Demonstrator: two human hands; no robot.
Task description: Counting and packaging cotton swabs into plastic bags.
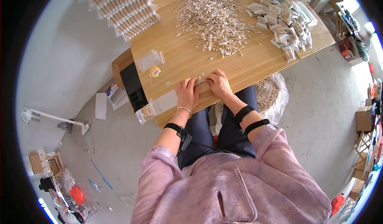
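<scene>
A small, pale, slim bundle sits between left hand and right hand, fingers pinched closed on its ends, seemingly to steady it near the pale wooden counter's edge; white-tipped swabs heap beyond, presumably within reach

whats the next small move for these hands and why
Probably gently align what look like cotton swabs between the left hand and right hand: fingers of both meet there, near the edge of the table. Much is hidden, so their neatness is hard to judge.
</scene>
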